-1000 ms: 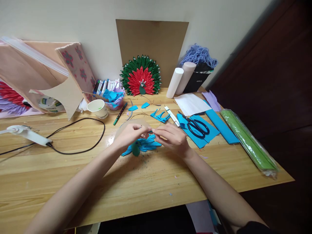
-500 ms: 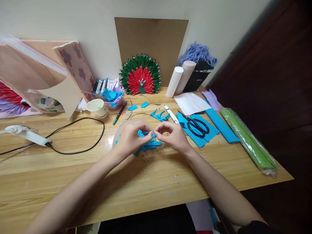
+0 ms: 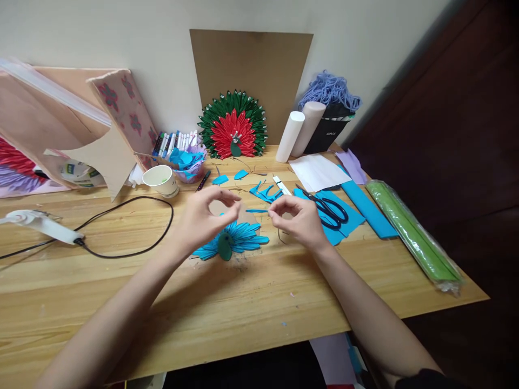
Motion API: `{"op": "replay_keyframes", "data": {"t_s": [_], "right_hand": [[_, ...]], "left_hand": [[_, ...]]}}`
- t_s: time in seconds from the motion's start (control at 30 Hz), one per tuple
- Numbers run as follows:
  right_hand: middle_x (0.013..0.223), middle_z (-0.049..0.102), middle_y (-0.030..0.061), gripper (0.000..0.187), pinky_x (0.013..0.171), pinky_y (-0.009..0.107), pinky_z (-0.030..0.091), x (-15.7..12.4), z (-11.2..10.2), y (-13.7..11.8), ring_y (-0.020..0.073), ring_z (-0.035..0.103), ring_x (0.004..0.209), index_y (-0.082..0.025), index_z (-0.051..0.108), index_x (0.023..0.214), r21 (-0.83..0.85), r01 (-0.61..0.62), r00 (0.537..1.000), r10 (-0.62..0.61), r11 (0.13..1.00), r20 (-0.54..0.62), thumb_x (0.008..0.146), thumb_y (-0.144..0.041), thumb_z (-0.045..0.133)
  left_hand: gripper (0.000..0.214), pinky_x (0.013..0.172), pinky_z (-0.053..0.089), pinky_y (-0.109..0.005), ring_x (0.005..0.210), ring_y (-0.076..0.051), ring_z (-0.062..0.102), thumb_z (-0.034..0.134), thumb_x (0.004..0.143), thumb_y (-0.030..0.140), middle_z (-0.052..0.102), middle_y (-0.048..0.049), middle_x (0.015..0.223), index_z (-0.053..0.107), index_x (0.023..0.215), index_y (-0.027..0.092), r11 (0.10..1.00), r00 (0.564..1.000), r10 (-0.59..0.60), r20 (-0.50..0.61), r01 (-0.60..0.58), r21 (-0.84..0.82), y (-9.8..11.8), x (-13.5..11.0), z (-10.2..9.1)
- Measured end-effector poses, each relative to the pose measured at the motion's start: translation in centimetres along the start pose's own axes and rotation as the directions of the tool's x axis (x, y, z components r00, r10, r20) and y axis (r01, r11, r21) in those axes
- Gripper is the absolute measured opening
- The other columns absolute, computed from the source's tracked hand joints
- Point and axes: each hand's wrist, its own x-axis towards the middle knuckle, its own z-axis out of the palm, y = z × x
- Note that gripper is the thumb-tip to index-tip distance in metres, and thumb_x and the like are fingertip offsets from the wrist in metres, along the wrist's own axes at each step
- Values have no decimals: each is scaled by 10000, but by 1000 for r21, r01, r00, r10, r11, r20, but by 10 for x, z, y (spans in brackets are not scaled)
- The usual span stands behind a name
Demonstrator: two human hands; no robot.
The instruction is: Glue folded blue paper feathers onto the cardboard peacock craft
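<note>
The right hand (image 3: 298,221) pinches one end of a thin blue paper sliver (image 3: 256,210). The left hand (image 3: 203,219) has its grip closed, thumb to forefinger, on nothing visible. The blue pleated paper fan with green centre (image 3: 237,242) lies at the middle of the wooden counter (image 3: 243,308), beneath them. Being so slight, the sliver may slip or bend. Black-handled scissors (image 3: 329,210) crowd the right side, while bare wood toward the near edge gives room.

Two hands: left hand (image 3: 200,219), right hand (image 3: 300,221), both just above blue fan (image 3: 239,243). One blue fan. One red-green fan (image 3: 234,125), behind blue fan. One scissors (image 3: 329,209), right of blue fan. Two white rolls (image 3: 290,136), back right. One paper cup (image 3: 161,180), back left.
</note>
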Motion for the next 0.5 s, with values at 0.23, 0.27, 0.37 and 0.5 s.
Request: {"op": "replay_keyframes", "data": {"t_s": [0.23, 0.27, 0.37, 0.5], "right_hand": [[642, 611, 8, 41, 539, 232, 452, -9, 17, -11, 109, 536, 566, -155, 628, 692, -115, 126, 986, -111, 985, 128, 692, -120, 607], [639, 609, 6, 40, 542, 234, 451, -9, 17, -10, 109, 536, 568, -156, 626, 686, -121, 128, 986, -113, 984, 125, 691, -120, 609], [639, 605, 6, 36, 552, 240, 453, -7, 15, -6, 113, 540, 576, -157, 620, 677, -131, 111, 989, -96, 985, 114, 682, -121, 615], [638, 615, 6, 34, 549, 241, 466, -2, 7, 1, 116, 552, 572, -161, 612, 676, -102, 29, 1000, -30, 994, -2, 693, -131, 611]], "left_hand": [[177, 657, 442, -242, 714, -133, 591, 507, 844, 267, 670, -23, 787, 656, 810, 178, 985, 951, 115, 287, -148, 94, 1, -9, 17], [173, 650, 438, -238, 707, -130, 587, 504, 846, 258, 668, -20, 780, 650, 804, 176, 982, 948, 118, 294, -155, 107, 1, -9, 17], [153, 641, 431, -234, 702, -130, 583, 515, 834, 242, 663, -18, 771, 641, 789, 170, 976, 949, 121, 291, -168, 140, -1, -7, 14], [138, 638, 433, -232, 702, -135, 597, 530, 812, 228, 678, -22, 770, 652, 791, 167, 986, 981, 56, 187, -84, 145, -4, -3, 5]]}}
